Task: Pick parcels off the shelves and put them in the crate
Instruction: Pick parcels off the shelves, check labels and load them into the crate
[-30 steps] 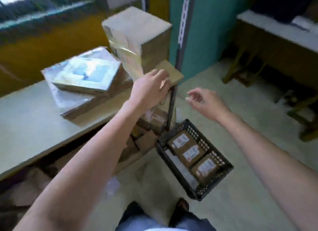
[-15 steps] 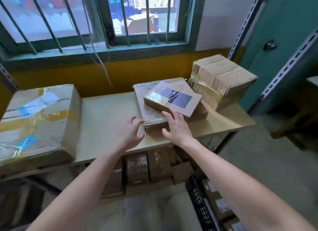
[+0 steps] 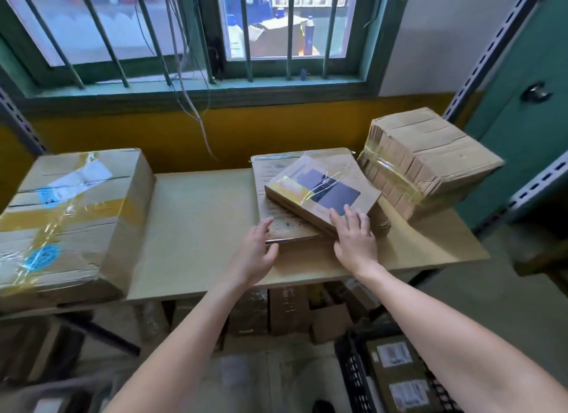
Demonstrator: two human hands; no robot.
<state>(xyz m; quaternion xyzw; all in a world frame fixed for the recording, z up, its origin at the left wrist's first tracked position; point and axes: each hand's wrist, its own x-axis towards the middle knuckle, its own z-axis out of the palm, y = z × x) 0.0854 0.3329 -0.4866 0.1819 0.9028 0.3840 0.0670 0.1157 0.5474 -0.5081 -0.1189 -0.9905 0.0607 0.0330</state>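
A flat parcel with a dark blue window (image 3: 322,194) lies askew on a wider flat brown parcel (image 3: 278,169) on the shelf top (image 3: 203,222). My right hand (image 3: 355,240) rests with straight fingers on the upper parcel's near corner, thumb at the stack's front edge. My left hand (image 3: 256,249) touches the lower parcel's front-left corner, fingers loosely curved beside it. The black crate (image 3: 353,379) stands on the floor at the lower right, with labelled parcels (image 3: 399,372) inside.
A tape-wrapped cardboard box (image 3: 430,169) stands right of the stack, touching it. A large taped box (image 3: 70,216) fills the shelf's left end. More parcels (image 3: 289,311) stand on the lower shelf. Slotted metal uprights (image 3: 488,50) frame the shelf; a barred window is behind.
My view swung from the crate up to the shelf. Both hands have moved forward onto the flat stack: the right slid onto the upper parcel, the left reached the lower parcel's corner.
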